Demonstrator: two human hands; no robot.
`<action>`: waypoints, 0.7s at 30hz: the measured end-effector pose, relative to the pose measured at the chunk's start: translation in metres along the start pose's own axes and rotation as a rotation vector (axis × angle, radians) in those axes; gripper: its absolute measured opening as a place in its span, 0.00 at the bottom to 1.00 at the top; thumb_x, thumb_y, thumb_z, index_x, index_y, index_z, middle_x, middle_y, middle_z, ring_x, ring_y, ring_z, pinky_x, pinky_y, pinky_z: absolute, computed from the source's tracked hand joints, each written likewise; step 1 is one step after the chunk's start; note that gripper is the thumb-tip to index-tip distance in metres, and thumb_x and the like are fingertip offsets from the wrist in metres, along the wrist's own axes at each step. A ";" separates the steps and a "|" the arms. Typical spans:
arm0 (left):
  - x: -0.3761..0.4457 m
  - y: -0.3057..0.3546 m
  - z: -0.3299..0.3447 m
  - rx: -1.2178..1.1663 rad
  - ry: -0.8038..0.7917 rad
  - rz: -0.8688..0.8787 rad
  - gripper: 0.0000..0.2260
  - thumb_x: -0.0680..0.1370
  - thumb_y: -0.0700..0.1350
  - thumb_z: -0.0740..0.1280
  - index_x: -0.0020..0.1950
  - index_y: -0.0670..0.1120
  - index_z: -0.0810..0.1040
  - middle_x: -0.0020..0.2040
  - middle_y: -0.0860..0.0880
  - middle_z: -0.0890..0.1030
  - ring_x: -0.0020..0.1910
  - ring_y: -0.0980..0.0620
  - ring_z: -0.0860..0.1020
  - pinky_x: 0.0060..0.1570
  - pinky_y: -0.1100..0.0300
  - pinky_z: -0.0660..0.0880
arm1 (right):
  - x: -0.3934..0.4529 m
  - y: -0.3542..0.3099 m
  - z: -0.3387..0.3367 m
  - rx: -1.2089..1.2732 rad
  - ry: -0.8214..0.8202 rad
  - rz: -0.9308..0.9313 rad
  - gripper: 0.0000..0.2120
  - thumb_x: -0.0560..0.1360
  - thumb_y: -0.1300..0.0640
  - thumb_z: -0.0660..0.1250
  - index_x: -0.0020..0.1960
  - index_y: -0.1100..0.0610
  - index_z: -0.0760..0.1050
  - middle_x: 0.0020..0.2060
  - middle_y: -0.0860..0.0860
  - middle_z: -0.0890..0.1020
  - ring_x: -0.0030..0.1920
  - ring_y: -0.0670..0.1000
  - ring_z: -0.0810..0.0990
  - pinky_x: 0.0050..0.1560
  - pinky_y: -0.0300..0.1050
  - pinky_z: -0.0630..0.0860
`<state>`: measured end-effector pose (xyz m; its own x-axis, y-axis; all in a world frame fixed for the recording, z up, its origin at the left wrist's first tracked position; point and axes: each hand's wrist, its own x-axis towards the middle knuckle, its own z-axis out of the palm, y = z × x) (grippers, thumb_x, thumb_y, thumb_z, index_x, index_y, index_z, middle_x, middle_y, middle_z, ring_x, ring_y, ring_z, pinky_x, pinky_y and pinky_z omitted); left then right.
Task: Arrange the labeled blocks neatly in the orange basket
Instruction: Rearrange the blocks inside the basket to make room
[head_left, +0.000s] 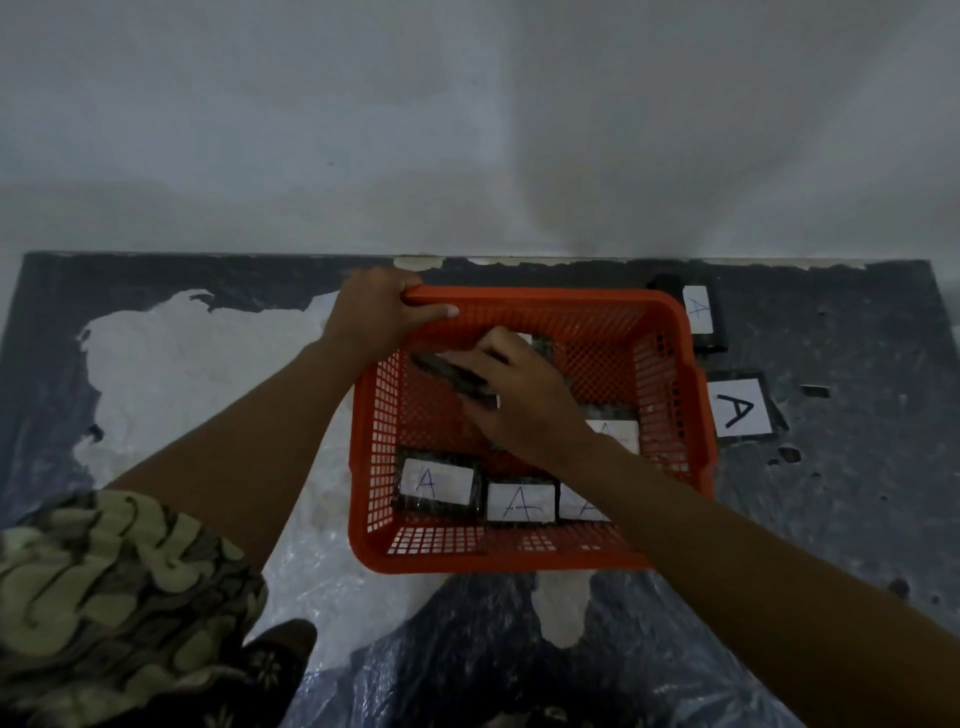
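We see the orange basket (524, 558) sitting on a dark, worn tabletop (857, 493) with pale patches, toward the table's far edge. The left hand (376, 312) grips the basket's far left corner, fingers curled over the rim and thumb lying along the inside. The right hand (519, 395) reaches into the basket and pinches a dark block (452, 376), tilted, between thumb and fingers above the basket floor. Along the basket's near wall lie three labeled blocks: one at the left (436, 483), one in the middle (521, 502), and one (579, 504) partly hidden by the right forearm. Another block (615, 431) lies by the right wall. Outside, just beside the basket's right side, two more blocks rest on the table: one near the far edge (698, 317) and one nearer (740, 408), each marked "A".
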<state>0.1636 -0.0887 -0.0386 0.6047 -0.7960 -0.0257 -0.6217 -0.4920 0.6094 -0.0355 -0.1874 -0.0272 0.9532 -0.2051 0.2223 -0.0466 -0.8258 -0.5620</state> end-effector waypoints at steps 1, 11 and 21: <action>0.000 0.001 0.000 -0.001 0.001 -0.002 0.22 0.71 0.63 0.70 0.37 0.44 0.79 0.31 0.48 0.80 0.29 0.53 0.78 0.34 0.56 0.77 | -0.001 -0.001 0.002 -0.056 0.007 -0.049 0.19 0.72 0.60 0.74 0.62 0.60 0.79 0.49 0.57 0.78 0.48 0.53 0.77 0.46 0.40 0.75; 0.000 0.003 0.000 0.025 0.003 -0.006 0.20 0.71 0.63 0.70 0.37 0.45 0.79 0.32 0.48 0.80 0.29 0.52 0.78 0.33 0.59 0.76 | 0.006 0.001 0.026 -0.142 -0.249 -0.099 0.25 0.68 0.50 0.78 0.60 0.62 0.80 0.58 0.60 0.81 0.58 0.60 0.79 0.56 0.56 0.80; -0.001 0.000 0.001 0.016 0.014 0.013 0.17 0.71 0.63 0.69 0.36 0.50 0.76 0.32 0.50 0.79 0.29 0.55 0.77 0.36 0.57 0.78 | 0.004 0.014 0.038 -0.319 -0.266 -0.101 0.21 0.75 0.49 0.71 0.63 0.60 0.79 0.68 0.62 0.76 0.70 0.61 0.73 0.73 0.60 0.66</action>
<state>0.1628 -0.0884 -0.0399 0.6034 -0.7974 -0.0070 -0.6372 -0.4874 0.5970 -0.0206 -0.1801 -0.0643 0.9996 -0.0070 0.0267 0.0003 -0.9646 -0.2639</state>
